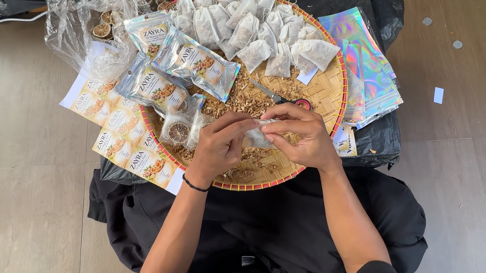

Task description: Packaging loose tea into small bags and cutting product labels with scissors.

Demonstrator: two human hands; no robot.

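Both my hands meet over a round woven tray (331, 92) with a red rim. My left hand (220, 146) and my right hand (300, 136) pinch a small white mesh tea bag (257, 136) between their fingers. Loose dried herb bits (247, 98) cover the tray under the hands. A pile of filled white drawstring bags (251, 25) lies at the tray's far side. Several clear labelled pouches (193, 64) rest on its left part, one holding a dried citrus slice (178, 132).
Scissors with a red handle (288, 100) lie on the tray. Holographic foil pouches (368, 65) stack at the right on black plastic. A sheet of printed labels (121, 133) and a clear bag of dried citrus slices (86, 19) sit at the left. Wooden floor surrounds everything.
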